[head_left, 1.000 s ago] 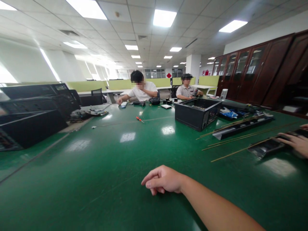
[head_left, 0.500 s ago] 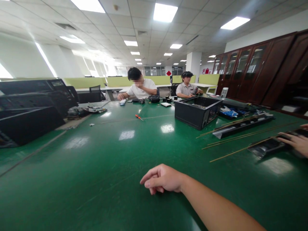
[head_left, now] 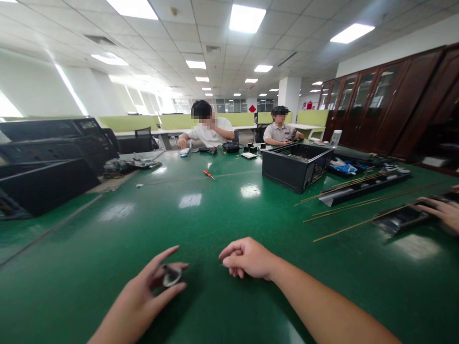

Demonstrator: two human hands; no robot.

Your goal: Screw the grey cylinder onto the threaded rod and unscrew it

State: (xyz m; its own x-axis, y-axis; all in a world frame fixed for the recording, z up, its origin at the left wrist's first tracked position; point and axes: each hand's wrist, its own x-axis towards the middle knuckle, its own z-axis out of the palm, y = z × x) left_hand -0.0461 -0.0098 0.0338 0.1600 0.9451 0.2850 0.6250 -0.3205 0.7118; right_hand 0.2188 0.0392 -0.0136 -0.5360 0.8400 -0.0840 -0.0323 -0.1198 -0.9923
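My left hand (head_left: 148, 286) is in the lower middle of the head view, its thumb and fingers curved around a small round grey-white piece (head_left: 172, 276) with a dark part on top. Blur hides what kind of piece it is. To its right, my right hand (head_left: 247, 258) is low over the green table (head_left: 201, 224). Its fingers are curled and the thumb lies against the index finger. Whether anything is between those fingertips is hidden. A gap separates my two hands.
An orange screwdriver (head_left: 208, 175) lies farther back. The black computer case (head_left: 296, 167) stands right of centre, near thin rods (head_left: 340, 209) and black trays (head_left: 398, 220). A co-worker's hand (head_left: 442, 212) reaches in at right. Dark cases (head_left: 50, 186) stand left. Two people sit across.
My left hand has come into view from below with the round grey-white piece in it. My right hand has shifted slightly right and up, still curled.
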